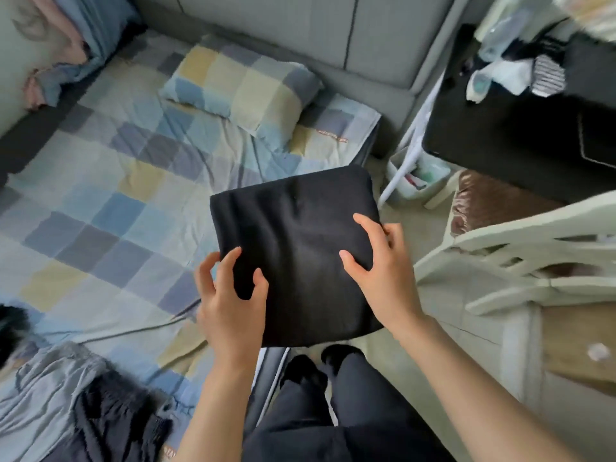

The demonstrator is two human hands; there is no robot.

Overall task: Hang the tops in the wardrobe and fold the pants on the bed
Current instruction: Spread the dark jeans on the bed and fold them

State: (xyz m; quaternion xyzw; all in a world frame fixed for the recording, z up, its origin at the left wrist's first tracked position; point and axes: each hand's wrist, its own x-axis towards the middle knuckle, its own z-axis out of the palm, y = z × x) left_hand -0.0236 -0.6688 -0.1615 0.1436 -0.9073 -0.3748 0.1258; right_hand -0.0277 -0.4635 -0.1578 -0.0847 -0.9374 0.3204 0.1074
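Between both hands the folded black pants [293, 248] are held above the bed's edge, the left hand [230, 301] gripping the near-left corner, the right hand [380, 265] pinching the right edge. Layers should be kept squared and lowered flat onto the checked sheet [100, 195].

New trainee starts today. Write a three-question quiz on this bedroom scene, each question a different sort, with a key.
1. True or false: the folded black garment lies flat on the checked pillow.
2. Which hands hold the garment? A) left only B) right only C) both
3. Fill in: the heap of grey and black clothes lies on the ____.

Key: 1 false; it is held by the left hand and right hand over the edge of the bed. 2 C. 3 bed.
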